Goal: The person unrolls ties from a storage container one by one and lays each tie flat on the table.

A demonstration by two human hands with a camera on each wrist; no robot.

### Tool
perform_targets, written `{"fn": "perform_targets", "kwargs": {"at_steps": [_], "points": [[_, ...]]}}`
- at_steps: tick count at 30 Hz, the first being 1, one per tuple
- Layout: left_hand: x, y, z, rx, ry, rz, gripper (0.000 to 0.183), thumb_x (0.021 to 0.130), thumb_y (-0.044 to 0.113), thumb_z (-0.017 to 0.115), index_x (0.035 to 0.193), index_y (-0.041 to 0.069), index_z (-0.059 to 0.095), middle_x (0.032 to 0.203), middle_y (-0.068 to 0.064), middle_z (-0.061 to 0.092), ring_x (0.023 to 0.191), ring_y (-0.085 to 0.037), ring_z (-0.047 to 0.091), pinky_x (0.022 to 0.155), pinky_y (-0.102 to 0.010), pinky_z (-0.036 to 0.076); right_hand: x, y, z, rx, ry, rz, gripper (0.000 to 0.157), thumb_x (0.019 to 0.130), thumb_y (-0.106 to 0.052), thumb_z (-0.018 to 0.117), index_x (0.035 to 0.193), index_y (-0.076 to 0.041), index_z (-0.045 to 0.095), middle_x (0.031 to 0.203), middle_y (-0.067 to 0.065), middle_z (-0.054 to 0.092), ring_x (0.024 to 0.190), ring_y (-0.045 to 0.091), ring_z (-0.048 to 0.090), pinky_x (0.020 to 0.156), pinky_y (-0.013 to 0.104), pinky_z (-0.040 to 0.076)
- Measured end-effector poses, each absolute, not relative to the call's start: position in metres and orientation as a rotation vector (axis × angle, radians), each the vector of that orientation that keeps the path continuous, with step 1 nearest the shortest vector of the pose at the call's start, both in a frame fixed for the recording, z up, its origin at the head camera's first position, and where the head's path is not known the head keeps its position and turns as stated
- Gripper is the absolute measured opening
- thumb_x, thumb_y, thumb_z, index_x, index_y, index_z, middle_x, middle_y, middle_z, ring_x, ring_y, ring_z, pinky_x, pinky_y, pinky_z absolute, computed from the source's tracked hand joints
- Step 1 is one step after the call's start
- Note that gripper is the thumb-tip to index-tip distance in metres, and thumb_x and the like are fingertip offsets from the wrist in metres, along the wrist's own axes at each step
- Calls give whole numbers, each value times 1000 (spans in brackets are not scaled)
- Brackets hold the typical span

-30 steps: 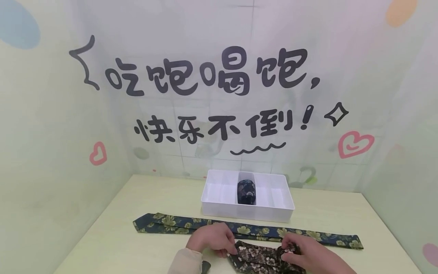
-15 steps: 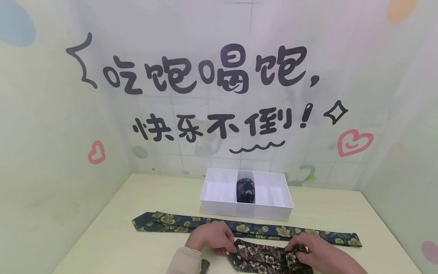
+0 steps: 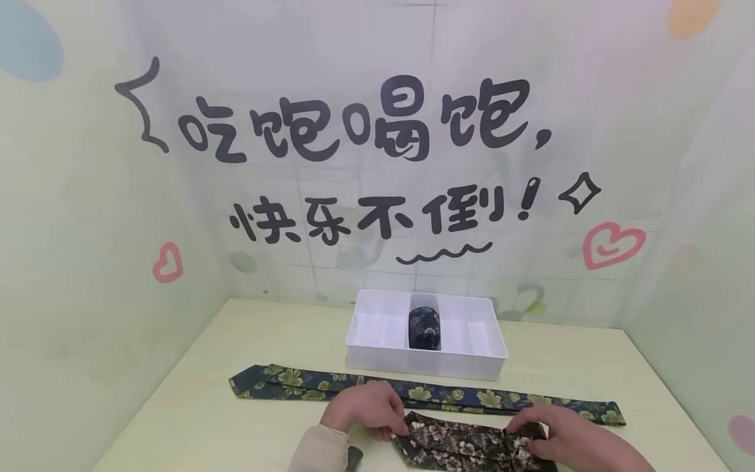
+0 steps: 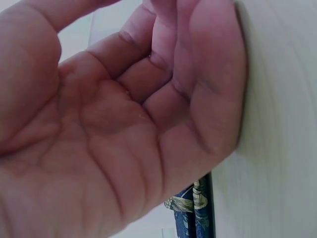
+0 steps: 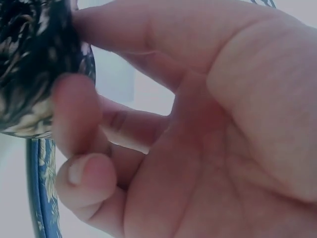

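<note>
Cream-sleeved left hand (image 3: 371, 408) pinches the left end of a black floral tie (image 3: 451, 444) at the near side of the table (image 3: 189, 406); right hand (image 3: 563, 436) grips its right portion, thumb opposing fingers. Beyond: flat blue tie (image 3: 489, 398), white box (image 3: 425, 363), rolled tie (image 3: 425, 329) inside.

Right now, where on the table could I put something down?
There's bare table left of the white box, behind the blue tie, and more right of the box. The box slots beside the dark roll look free too. It's crowded in front, where the left hand and right hand hold the black flowery tie.
</note>
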State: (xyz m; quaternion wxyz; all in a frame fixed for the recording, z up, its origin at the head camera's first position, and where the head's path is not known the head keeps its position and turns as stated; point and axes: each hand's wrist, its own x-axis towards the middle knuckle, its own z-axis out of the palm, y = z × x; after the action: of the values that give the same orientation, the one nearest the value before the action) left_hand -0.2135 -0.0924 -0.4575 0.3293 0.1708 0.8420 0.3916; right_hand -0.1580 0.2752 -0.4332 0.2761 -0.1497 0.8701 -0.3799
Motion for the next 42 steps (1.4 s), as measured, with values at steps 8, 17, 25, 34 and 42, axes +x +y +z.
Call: {"fn": "perform_targets", "kwargs": {"at_steps": [8,17,25,34,42], "points": [[-214,-93,-458,429,2222,1008,10,87,13,77,78,11,76,66,-2,68,55,-13,59,56,-29,49,-157,276,-432,-369,2376,-993,21,99,-31,66,113,-15,64,118,5,65,92,13,57,73,35,47],[-213,-91,-460,431,2224,1015,10,87,12,78,77,10,76,66,-2,68,55,-13,59,56,-30,49,-158,285,-432,-352,2360,-987,20,98,-25,67,109,-12,57,109,5,62,90,18,54,71,36,42],[-214,-91,-460,436,2225,1015,11,87,12,77,76,10,75,65,-1,68,55,-13,59,55,-29,48,-156,300,-428,-354,2333,-1036,28,96,-3,57,120,-12,66,114,8,64,70,13,54,61,30,41],[-213,-91,-460,427,2228,1022,11,87,13,77,76,10,75,65,-1,68,54,-13,59,55,-29,49,-155,301,-425,-229,2348,-1030,18,97,-18,67,107,-6,59,91,5,62,63,18,52,62,34,44],[-213,-91,-460,429,2223,1021,12,87,13,77,76,10,75,65,-1,67,54,-14,59,55,-30,49,-155,314,-423,-198,2352,-998,29,91,1,59,120,-5,61,110,9,64,79,23,56,70,38,45]]}}
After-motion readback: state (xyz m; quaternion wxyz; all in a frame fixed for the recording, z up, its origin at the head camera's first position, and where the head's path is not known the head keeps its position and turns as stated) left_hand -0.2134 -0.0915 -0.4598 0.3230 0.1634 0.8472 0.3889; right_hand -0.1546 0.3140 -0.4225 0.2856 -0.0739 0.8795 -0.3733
